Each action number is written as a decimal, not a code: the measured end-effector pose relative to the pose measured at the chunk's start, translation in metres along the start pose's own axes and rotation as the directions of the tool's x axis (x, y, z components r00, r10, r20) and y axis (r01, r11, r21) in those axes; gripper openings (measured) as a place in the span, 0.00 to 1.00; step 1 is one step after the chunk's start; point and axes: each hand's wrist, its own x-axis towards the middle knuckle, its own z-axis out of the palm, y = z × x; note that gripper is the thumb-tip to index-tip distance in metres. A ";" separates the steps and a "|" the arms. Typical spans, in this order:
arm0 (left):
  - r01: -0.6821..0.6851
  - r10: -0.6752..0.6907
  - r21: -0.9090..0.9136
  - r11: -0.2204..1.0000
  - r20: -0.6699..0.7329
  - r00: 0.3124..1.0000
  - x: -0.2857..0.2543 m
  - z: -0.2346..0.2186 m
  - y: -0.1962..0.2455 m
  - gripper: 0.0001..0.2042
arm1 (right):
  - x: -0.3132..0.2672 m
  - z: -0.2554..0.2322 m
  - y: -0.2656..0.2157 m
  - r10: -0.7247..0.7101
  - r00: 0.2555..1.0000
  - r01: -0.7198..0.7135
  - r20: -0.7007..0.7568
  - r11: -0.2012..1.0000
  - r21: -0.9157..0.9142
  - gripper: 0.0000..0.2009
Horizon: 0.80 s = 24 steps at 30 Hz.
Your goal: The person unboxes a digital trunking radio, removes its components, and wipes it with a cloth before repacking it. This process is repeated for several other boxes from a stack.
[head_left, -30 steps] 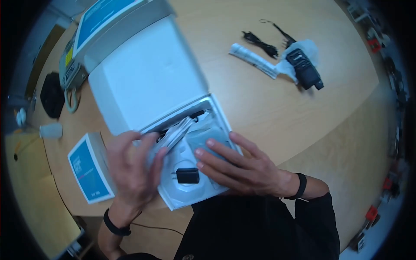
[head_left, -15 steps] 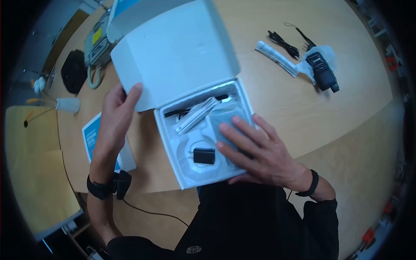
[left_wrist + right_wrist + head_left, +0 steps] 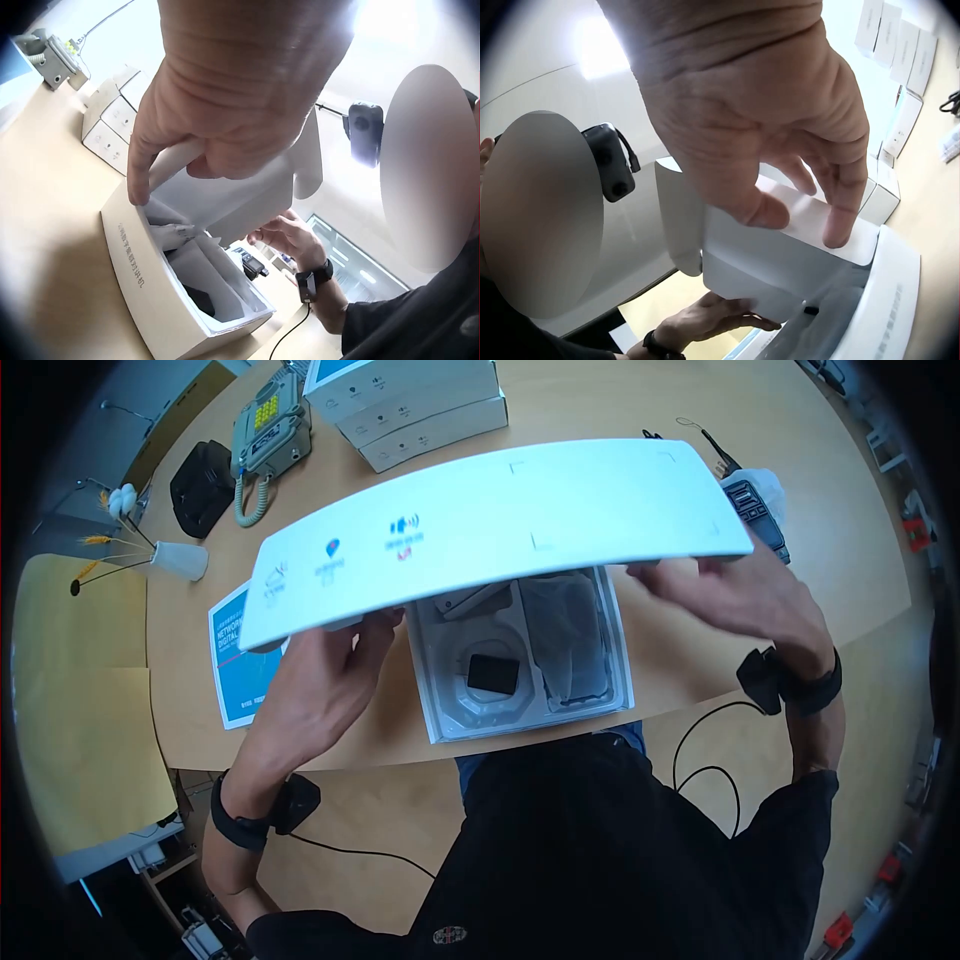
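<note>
A white box [image 3: 425, 695] stands at the table's front edge, its lid [image 3: 470, 540] half lowered over it. Inside lie a black plug adapter [image 3: 492, 674], a thing in a frosted bag [image 3: 565, 635] and, partly under the lid, a white-wrapped item [image 3: 472, 600]. My left hand [image 3: 325, 685] pinches the lid's left side flap, fingertips hidden under the lid in the head view. At the other side my right hand [image 3: 750, 595] holds the right side flap [image 3: 817, 225] between thumb and fingers, as the right wrist view shows.
Stacked white boxes [image 3: 430, 435] stand at the back, near a desk telephone [image 3: 275, 435] and a black pouch [image 3: 203, 488]. A blue-faced box [image 3: 245, 680] and a white vase [image 3: 180, 560] are left. A handheld radio [image 3: 760, 520] lies right, partly behind the lid.
The lid has swung from lying back to half over the box. My right hand has left the bagged thing for the right flap; my left has moved in to the left flap.
</note>
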 end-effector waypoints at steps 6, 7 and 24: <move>-0.234 0.176 0.465 0.854 0.166 0.970 -0.025 -0.017 -0.027 0.10 | -0.011 0.020 0.016 -0.197 0.980 0.188 -0.040 0.968 -0.167 0.25; -0.279 0.199 0.490 0.826 0.209 0.957 -0.029 -0.020 -0.030 0.11 | -0.011 0.020 0.019 -0.207 0.978 0.199 -0.035 0.967 -0.157 0.25; -0.046 0.074 -0.083 0.995 0.379 0.922 -0.022 -0.004 -0.024 0.32 | -0.063 0.033 0.026 0.036 0.992 -0.062 0.121 0.973 0.220 0.43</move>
